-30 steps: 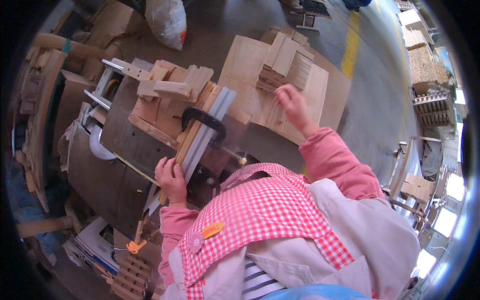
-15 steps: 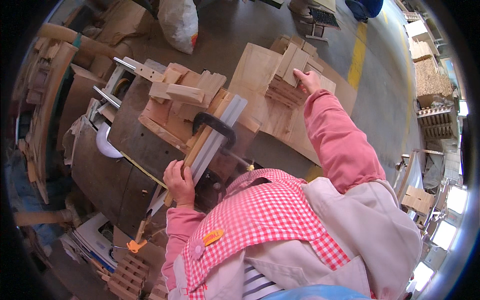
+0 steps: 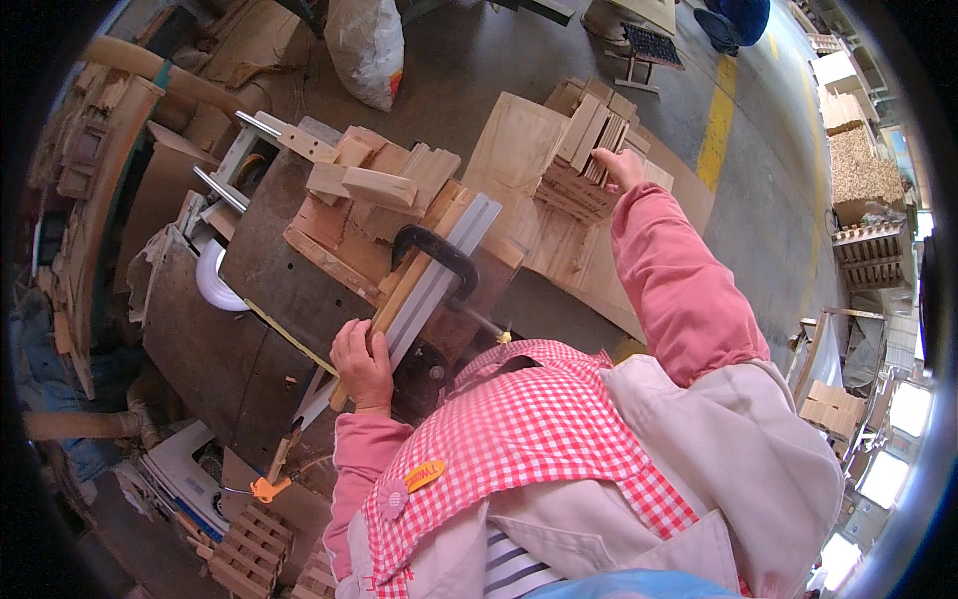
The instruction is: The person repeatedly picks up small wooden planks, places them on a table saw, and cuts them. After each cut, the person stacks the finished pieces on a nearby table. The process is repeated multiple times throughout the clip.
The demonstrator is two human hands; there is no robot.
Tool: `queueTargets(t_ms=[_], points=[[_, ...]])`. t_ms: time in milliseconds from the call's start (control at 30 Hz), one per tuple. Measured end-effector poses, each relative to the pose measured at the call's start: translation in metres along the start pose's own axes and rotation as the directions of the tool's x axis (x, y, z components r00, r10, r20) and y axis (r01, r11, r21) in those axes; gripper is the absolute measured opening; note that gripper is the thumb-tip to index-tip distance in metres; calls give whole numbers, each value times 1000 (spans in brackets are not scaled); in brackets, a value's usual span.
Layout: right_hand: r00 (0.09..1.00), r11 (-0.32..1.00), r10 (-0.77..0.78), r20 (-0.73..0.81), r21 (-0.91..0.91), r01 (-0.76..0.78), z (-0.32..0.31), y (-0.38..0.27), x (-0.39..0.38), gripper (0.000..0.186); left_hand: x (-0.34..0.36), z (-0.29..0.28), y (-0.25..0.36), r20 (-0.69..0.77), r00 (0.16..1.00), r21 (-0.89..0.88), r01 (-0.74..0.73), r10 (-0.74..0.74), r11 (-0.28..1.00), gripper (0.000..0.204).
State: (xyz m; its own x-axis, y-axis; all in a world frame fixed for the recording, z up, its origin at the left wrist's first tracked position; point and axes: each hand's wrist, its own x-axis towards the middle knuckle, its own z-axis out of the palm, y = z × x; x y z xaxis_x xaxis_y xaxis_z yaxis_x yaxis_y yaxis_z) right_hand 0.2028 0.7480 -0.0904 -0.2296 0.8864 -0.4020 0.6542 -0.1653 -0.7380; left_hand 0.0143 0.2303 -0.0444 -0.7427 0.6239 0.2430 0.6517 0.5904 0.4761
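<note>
My left hand [image 3: 361,364] lies at the near end of a wooden strip [image 3: 424,254], its fingers curled over the strip and the thumb along it. A grooved metal rail [image 3: 439,268] runs beside the strip. A black C-clamp [image 3: 439,252] straddles both. My right hand [image 3: 623,169] reaches out to a stack of small flat wooden boards [image 3: 581,135], fingertips pinched on a board at its right side. Gaps show between some upright boards there. The fingertips are partly hidden by the boards.
Wood pieces [image 3: 377,187] lie heaped behind the strip on the dark machine table [image 3: 269,290]. A white curved guard [image 3: 216,278] stands at its left. The board stack rests on a large wooden panel [image 3: 499,140]. A white sack [image 3: 365,50] stands beyond; a person [image 3: 733,22] is far off.
My right hand has shifted slightly at the stack, and the boards have tilted apart, opening gaps between them. My left hand stays in place on the strip. The view has shifted a little.
</note>
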Motion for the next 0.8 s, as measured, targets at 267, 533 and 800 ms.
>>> queueTargets(t_ms=[267, 533, 800], points=[[998, 987, -56, -14, -151, 53, 1, 7, 17, 49, 0, -1, 1, -9, 1000, -27, -5, 5, 1000, 25], [939, 929, -315, -135, 159, 334, -10, -30, -74, 46, -1, -1, 0, 6, 1000, -26, 18, -18, 1000, 23], [564, 580, -735, 377, -82, 811, 35, -47, -208, 43, -1, 0, 1, 27, 999, -21, 34, -33, 999, 24]])
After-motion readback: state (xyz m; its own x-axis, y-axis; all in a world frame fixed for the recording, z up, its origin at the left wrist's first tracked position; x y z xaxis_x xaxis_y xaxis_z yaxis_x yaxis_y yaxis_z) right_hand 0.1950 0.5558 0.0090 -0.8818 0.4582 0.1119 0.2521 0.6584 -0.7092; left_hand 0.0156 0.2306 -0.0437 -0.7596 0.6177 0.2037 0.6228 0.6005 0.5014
